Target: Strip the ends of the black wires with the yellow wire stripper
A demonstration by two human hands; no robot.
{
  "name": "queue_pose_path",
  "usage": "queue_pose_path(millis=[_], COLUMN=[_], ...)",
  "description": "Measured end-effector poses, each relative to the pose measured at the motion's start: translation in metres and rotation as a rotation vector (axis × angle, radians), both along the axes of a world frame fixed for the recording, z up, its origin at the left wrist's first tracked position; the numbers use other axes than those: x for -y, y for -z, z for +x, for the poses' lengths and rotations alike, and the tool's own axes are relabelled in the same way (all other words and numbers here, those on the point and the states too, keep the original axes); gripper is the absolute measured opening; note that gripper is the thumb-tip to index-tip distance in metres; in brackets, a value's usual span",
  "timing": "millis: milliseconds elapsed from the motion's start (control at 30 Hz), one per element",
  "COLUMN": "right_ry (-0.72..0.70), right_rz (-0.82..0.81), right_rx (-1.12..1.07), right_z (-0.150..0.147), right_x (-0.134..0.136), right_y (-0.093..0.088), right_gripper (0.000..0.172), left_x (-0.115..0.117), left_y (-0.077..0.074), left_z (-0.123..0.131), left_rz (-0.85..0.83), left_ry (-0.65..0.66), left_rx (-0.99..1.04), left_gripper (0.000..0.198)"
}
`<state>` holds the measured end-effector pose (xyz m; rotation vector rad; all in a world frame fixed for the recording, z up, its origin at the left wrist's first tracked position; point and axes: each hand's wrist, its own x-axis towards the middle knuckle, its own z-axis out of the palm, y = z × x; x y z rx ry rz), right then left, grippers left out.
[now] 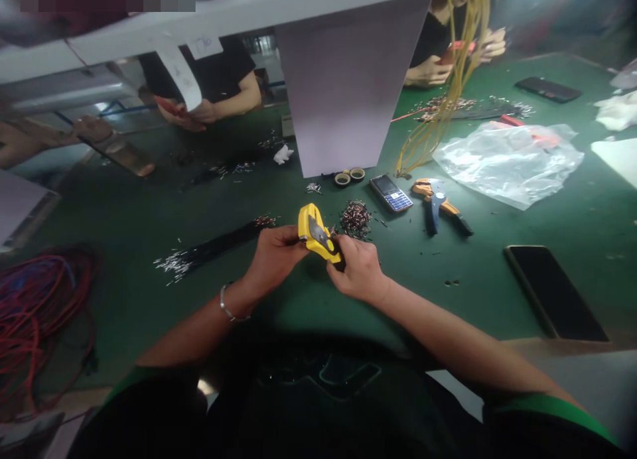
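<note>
My right hand (pixel 361 266) is closed round the dark handles of a yellow crimping tool (pixel 309 221), whose head points up and to the left. My left hand (pixel 273 263) is pinched at the side of the tool's head; what its fingers hold is too small to make out. Just behind the tool lies a pile of small copper-coloured terminals (pixel 355 219). To the left, a bundle of black wires (pixel 219 243) lies on the green table (pixel 308 313), with pale ends at the left and copper-coloured ends near my left hand.
Behind the pile are two tape rolls (pixel 342 179) and a keypad phone (pixel 391 194). Orange-and-blue pliers (pixel 438 203), a clear plastic bag (pixel 512 164) and a dark smartphone (pixel 555 293) lie right. Red cables (pixel 40 320) are coiled left. Co-workers' hands (pixel 199 113) show across the table.
</note>
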<state>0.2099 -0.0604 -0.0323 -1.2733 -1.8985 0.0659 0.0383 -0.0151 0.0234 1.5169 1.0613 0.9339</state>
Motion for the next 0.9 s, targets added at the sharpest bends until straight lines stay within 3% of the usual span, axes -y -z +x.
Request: queue_pose_path(millis=[367,567,667,767,900], right_ry=[0.093,0.107,0.047,-0.099,-0.259], right_rz=[-0.136,-0.344,-0.482,-0.636,-0.783], right_rx=[-0.108,-0.349,-0.624,-0.888,-1.079], right_z=[0.017,0.028,0.033,0.035,0.030], right_x=[-0.007,-0.011,-0.013,-0.014,-0.012], right_y=[0.022,0.021,0.015,0.011,0.010], right_gripper=[0.021,0.019,0.018,0.023,0.030], left_x=[-0.019,-0.026,-0.026,-0.024,-0.023], left_y=[0.006,0.010,0.011,0.009,0.008], left_z=[0.032,0.034,0.029,0.023,0.017], left_rz=[0.029,-0.124,-0.190,-0.207,-0.228], left_ry=[0.063,0.081,0.059,0.022,-0.025], left_rx=[-0.132,-0.101,-0.042,-0.015,0.002], left_gripper=[0.007,0.009,0.012,0.013,0.013])
